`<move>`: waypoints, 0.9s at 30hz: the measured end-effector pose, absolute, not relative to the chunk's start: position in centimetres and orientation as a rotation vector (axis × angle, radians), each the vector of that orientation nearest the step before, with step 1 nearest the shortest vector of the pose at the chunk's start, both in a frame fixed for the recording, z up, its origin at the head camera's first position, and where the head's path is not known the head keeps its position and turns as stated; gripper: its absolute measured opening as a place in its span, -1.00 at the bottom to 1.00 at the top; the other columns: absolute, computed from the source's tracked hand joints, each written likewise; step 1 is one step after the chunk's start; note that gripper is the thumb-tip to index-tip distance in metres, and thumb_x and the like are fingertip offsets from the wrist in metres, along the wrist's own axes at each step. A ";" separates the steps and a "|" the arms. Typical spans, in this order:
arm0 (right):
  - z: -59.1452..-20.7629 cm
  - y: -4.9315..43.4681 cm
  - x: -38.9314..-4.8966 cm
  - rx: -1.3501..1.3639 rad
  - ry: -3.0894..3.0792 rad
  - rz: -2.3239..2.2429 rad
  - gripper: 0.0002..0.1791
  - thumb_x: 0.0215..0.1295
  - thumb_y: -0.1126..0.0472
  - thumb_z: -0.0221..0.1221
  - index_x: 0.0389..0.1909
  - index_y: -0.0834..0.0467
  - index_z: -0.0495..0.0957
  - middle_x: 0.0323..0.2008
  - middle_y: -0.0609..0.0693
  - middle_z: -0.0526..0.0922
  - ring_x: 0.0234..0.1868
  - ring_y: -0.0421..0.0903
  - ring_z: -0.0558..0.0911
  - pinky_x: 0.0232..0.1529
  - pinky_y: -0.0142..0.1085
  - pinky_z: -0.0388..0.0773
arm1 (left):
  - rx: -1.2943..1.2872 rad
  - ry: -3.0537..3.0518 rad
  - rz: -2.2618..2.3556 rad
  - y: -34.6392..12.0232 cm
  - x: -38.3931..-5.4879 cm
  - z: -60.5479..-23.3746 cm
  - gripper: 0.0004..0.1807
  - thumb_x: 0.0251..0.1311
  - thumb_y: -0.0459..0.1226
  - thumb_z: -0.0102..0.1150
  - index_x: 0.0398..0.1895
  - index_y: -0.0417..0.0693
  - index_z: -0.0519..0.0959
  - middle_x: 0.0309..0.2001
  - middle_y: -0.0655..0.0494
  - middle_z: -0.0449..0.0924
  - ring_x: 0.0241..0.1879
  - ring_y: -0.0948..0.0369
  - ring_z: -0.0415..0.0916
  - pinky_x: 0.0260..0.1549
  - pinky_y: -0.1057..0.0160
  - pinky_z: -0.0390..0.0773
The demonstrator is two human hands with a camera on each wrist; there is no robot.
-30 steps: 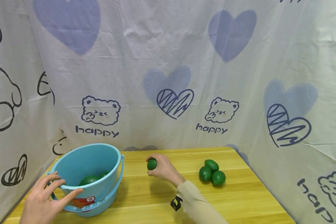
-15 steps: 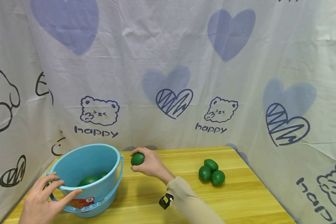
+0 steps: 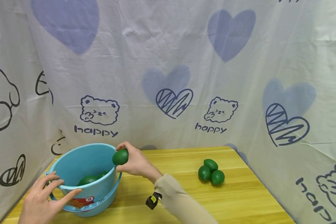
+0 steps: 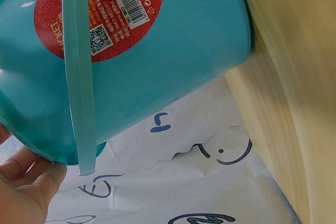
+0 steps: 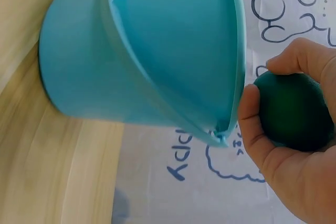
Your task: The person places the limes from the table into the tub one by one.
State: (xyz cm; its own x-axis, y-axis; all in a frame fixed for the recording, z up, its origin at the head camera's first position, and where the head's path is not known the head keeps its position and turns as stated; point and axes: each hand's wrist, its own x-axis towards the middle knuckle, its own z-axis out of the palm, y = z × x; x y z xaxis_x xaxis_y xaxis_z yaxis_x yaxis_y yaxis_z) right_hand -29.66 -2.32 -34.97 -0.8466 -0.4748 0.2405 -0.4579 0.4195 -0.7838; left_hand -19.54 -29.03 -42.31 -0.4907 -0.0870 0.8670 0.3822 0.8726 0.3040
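My right hand (image 3: 135, 161) holds a dark green egg-shaped fruit (image 3: 120, 156) at the right rim of a light blue bucket (image 3: 106, 194). Thumb and fingers curl round the fruit (image 5: 294, 111) in the right wrist view, just beyond the bucket's mouth. My left hand (image 3: 43, 197) grips the bucket's near left rim; in the left wrist view its thumb and fingers (image 4: 44, 179) meet the rim beside the handle. Inside the bucket lie similar green fruits (image 3: 87, 179), partly hidden by the near wall.
Three more green fruits (image 3: 211, 172) sit grouped on the right of the wooden table (image 3: 168, 193). The bucket's handle (image 5: 152, 90) hangs down along its side. A white printed cloth (image 3: 168, 130) hangs behind the table and on both sides.
My right hand has carried the green fruit leftward and slightly up, from above the middle of the table to the bucket's right rim. The left hand stays at the bucket.
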 end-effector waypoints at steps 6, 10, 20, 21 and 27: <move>-35.0 -3.1 -29.5 -0.872 2.620 -1.432 -0.31 -0.03 0.35 0.42 0.10 -0.15 0.38 0.03 -0.09 0.48 -0.17 -0.20 0.52 -0.27 -0.40 0.55 | -0.201 -2.028 -0.563 -28.9 -19.4 -42.3 -0.27 -0.76 0.03 0.69 -0.43 -0.24 0.65 -0.17 -0.15 0.56 -0.05 -0.19 0.44 0.00 0.67 0.03; -34.8 -3.4 -29.5 -0.906 2.639 -1.430 -0.30 0.00 0.28 0.44 0.16 -0.24 0.44 0.13 -0.12 0.47 -0.13 -0.23 0.52 -0.21 -0.39 0.52 | -0.220 -2.022 -0.562 -29.0 -19.5 -42.3 -0.28 -0.75 0.02 0.70 -0.43 -0.25 0.65 -0.18 -0.16 0.55 -0.05 -0.20 0.43 0.01 0.62 0.08; -34.6 -3.7 -29.2 -0.906 2.590 -1.499 -0.30 0.03 0.21 0.47 0.19 -0.27 0.44 0.13 -0.15 0.53 -0.11 -0.26 0.53 -0.16 -0.40 0.52 | -0.267 -1.996 -0.560 -29.1 -19.8 -42.3 -0.28 -0.77 0.03 0.69 -0.45 -0.24 0.64 -0.21 -0.14 0.54 -0.07 -0.19 0.43 0.02 0.75 -0.06; -34.6 -3.7 -29.2 -0.906 2.592 -1.497 -0.30 0.03 0.21 0.47 0.19 -0.26 0.45 0.14 -0.15 0.53 -0.10 -0.26 0.53 -0.15 -0.40 0.51 | -0.263 -1.998 -0.563 -29.1 -19.8 -42.3 -0.28 -0.76 0.04 0.69 -0.45 -0.24 0.64 -0.21 -0.14 0.54 -0.07 -0.19 0.42 0.02 0.76 -0.06; -34.5 -3.8 -29.1 -0.907 2.593 -1.488 -0.30 0.03 0.20 0.48 0.20 -0.27 0.45 0.13 -0.16 0.54 -0.11 -0.27 0.54 -0.15 -0.41 0.52 | -0.255 -1.980 -0.554 -29.2 -19.8 -42.4 -0.27 -0.76 0.06 0.69 -0.45 -0.24 0.64 -0.23 -0.14 0.54 -0.09 -0.19 0.43 0.00 0.72 -0.02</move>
